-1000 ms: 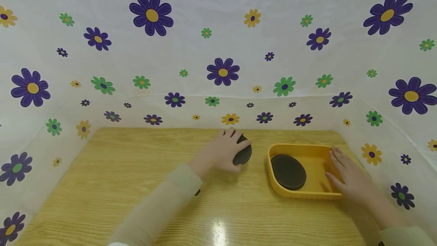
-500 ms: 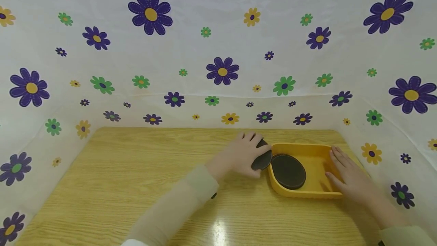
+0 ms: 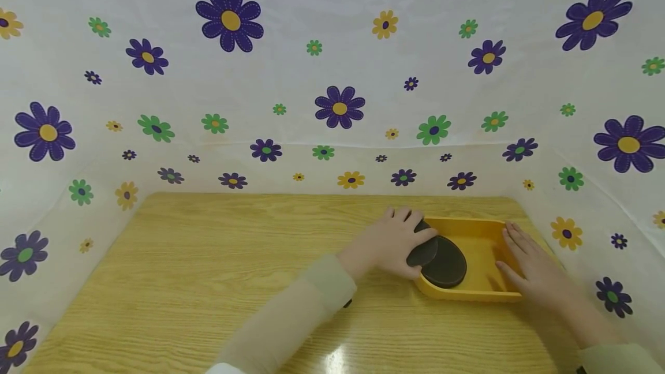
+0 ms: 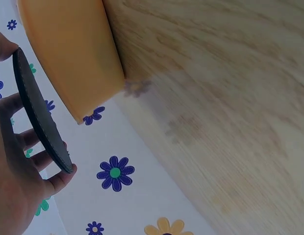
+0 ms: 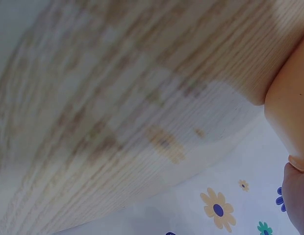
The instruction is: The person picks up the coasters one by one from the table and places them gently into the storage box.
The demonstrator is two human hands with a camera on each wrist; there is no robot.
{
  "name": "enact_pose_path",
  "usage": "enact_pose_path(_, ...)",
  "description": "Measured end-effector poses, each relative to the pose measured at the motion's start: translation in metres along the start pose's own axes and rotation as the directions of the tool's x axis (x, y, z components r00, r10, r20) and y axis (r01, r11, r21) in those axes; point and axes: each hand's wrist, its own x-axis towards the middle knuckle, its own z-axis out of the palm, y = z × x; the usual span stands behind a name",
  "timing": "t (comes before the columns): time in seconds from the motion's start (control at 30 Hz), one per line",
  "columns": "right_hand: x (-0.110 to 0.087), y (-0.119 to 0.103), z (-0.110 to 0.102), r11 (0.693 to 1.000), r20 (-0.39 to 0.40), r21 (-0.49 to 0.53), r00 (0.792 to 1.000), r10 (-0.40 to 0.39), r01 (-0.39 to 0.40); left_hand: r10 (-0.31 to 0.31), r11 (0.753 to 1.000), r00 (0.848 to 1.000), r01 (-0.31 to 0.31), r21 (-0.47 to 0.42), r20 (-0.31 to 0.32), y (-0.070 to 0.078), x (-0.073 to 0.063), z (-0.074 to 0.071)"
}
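Note:
In the head view my left hand [image 3: 397,244] grips a round black coaster [image 3: 425,251] by its edge, over the left rim of an orange-yellow rectangular tray [image 3: 483,253]. The left wrist view shows that coaster [image 4: 41,112] tilted on edge between thumb and fingers, with stitching round its border; the tray's outer wall [image 4: 73,49] is close by. A second dark round coaster [image 3: 448,264] lies in the tray's left part, partly covered by the held one. My right hand [image 3: 535,270] rests with straight fingers on the tray's right end, hiding part of that rim.
The tray stands on a wood-grain table [image 3: 208,264], towards its right side. White cloth [image 3: 280,74] printed with purple, green and yellow flowers rises behind and along both sides of the table.
My left hand has carried its coaster rightward, from the table left of the tray to above the tray's left rim. My right hand and the tray stay where they were.

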Motion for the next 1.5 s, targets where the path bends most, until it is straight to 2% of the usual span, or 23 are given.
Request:
enact_pose_path(0.5, -0.001, 0.001, -0.001, 1.000, 0.005, 0.006, 1.000, 0.003, -0.003, 0.017, 0.998, 0.999, -0.020, 0.064, 0.046, 0.028, 0.024, 0.004)
enact_pose_path(0.7, -0.002, 0.001, -0.002, 1.000, 0.019, -0.002, 1.000, 0.023, -0.023, 0.016, 0.998, 0.998, -0.019, 0.062, 0.063, 0.035, 0.035, 0.002)
enact_pose_path(0.9, -0.002, 0.000, -0.002, 0.999, 0.032, -0.005, 0.999, 0.037, -0.037, 0.014, 1.000, 0.998, -0.015, 0.024, 0.060, 0.039, 0.043, 0.003)
enact_pose_path(1.03, -0.002, -0.001, -0.001, 0.999, 0.029, 0.003, 0.999, 0.036, -0.036, 0.012, 1.000, 0.997, -0.013, 0.007, 0.072, 0.041, 0.048, 0.003)
enact_pose_path(1.37, -0.001, -0.004, -0.002, 0.999, 0.016, 0.013, 0.999, 0.036, -0.036, 0.015, 0.999, 0.993, -0.020, 0.042, 0.121, 0.049, 0.054, 0.004)
enact_pose_path(1.5, -0.001, -0.004, -0.002, 0.999, 0.024, 0.013, 0.999, 0.043, -0.043, 0.004, 0.998, 0.993, -0.010, 0.056, 0.122, 0.052, 0.054, 0.004)
